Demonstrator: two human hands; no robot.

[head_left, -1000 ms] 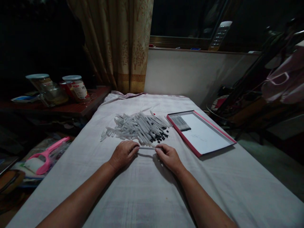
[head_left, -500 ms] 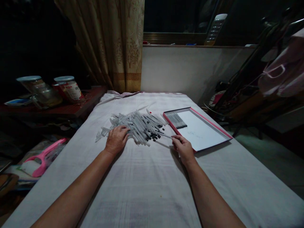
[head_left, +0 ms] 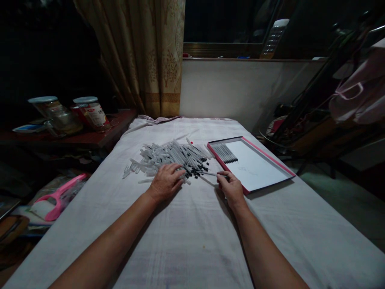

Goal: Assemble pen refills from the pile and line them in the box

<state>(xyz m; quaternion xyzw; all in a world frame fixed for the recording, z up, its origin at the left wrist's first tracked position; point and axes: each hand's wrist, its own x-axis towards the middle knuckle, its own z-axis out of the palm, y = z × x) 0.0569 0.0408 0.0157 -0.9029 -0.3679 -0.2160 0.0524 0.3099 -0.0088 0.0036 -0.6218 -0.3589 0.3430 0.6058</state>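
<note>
A loose pile of clear-barrelled pens [head_left: 177, 154] with black parts lies on the white cloth. My left hand [head_left: 167, 181] rests on the near edge of the pile, its fingers bent but apart; nothing shows held in it, though the fingertips are partly hidden. Between the thumb and fingers of my right hand [head_left: 231, 186] is a slim pen [head_left: 210, 174], pointing left toward the black bits. Beside that hand lies a shallow red-edged box lid [head_left: 264, 166]. A neat row of pens [head_left: 225, 153] sits in its left corner.
The cloth-covered table [head_left: 180, 241] reaches to the wall. At left, jars [head_left: 92, 114] stand on a dark red side table [head_left: 105, 134]. Below them lies a pink-handled item [head_left: 57, 200]. A plastic bottle [head_left: 274, 38] stands on the windowsill.
My left hand has slid right and toward me along the pile, uncovering pens at its left. My right hand stays almost in place with its pen. The view has shifted slightly.
</note>
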